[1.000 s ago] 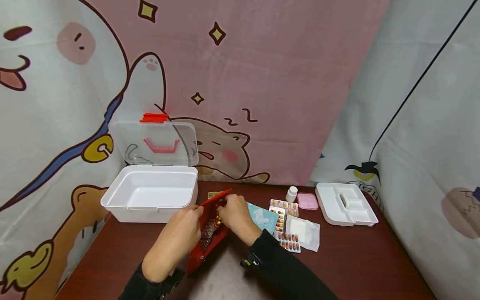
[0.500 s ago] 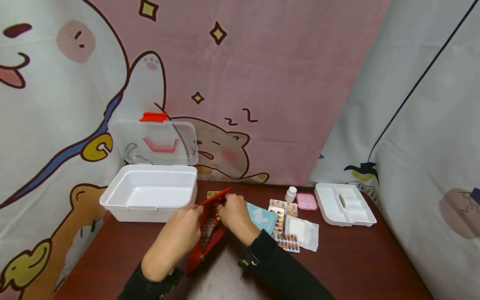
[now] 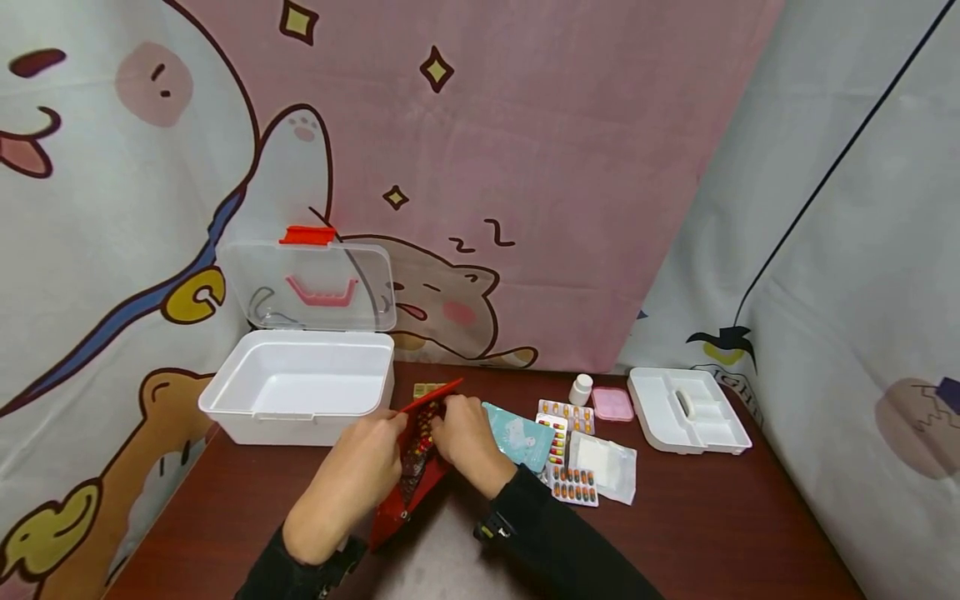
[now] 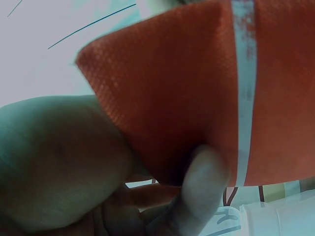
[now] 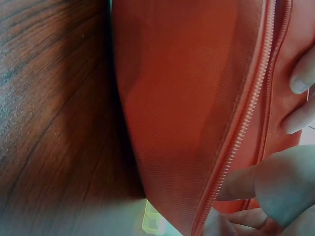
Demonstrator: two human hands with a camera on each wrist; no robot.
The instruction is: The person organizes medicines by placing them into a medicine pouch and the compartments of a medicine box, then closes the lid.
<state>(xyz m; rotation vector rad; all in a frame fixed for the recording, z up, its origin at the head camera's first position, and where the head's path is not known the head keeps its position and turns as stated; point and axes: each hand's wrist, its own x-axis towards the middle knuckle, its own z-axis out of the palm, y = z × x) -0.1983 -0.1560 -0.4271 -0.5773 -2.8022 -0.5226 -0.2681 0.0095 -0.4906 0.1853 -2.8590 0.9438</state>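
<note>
A red fabric zip pouch (image 3: 392, 517) gapes open, held aslant at the middle of a dark reddish-brown wood-grained table (image 3: 675, 525); whether its base touches the tabletop, I can't tell. Dark contents flecked with red and yellow (image 3: 417, 454) show in its mouth. The person's left hand (image 3: 358, 462) is clamped on the pouch's side, thumb pressed against the fabric. The right hand (image 3: 463, 433) is at the opening, fingers past the zip, and I can't see whether they pinch anything.

Just behind the pouch lies a small yellow gridded case (image 3: 426, 389), partly hidden. To the right of the right hand is a flat light-blue packet (image 3: 521, 437), beside three capsule blister packs (image 3: 575, 486) and a white square in a clear wrapper (image 3: 604, 467). Past these stand a small white bottle (image 3: 581, 389), a pink square case (image 3: 612, 404) and a white compartmented tray with a handle (image 3: 712, 412). On the left sits a white plastic box (image 3: 296, 425), its clear lid (image 3: 258, 283) raised against the cartoon-printed curtain (image 3: 562, 183).
</note>
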